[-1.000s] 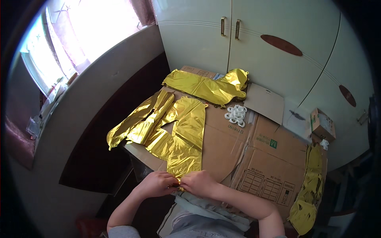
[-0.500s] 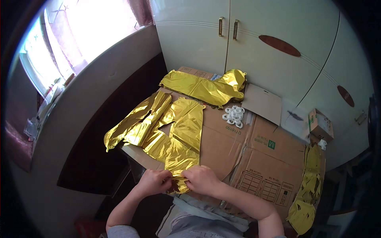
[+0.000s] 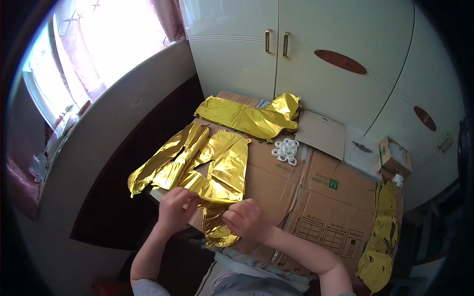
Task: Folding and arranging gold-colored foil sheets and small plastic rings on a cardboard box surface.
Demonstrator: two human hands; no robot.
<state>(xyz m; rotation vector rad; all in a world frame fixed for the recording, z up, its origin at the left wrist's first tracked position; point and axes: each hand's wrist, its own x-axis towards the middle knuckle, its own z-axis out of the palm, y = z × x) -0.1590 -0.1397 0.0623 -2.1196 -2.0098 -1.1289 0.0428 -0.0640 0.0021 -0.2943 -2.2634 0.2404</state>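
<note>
A flat, uninflated gold foil balloon (image 3: 230, 167) lies wrinkled at the near left of the cardboard, its lower end hanging over the near edge. My left hand (image 3: 177, 211) is closed in a pinch at the left edge of the foil. On the other side my right hand (image 3: 244, 218) has its fingers curled onto the foil's right edge; its fingertips are partly hidden. Between the hands the foil is creased and lifted. A second gold foil piece (image 3: 170, 160) adjoins it on the left, and another gold foil balloon (image 3: 242, 116) lies at the back.
Flattened cardboard (image 3: 269, 182) covers the table. A pile of white rings (image 3: 285, 151) sits near its middle, by a grey-brown board (image 3: 320, 133). More gold foil (image 3: 379, 241) lies along the right edge, below a small open box (image 3: 395, 157). Pale cupboards (image 3: 345, 29) stand behind.
Both hands have risen slightly, the left moving up and leftward. The foil between them has lifted and creased, and its lower end now hangs more visibly. The view has shifted a little.
</note>
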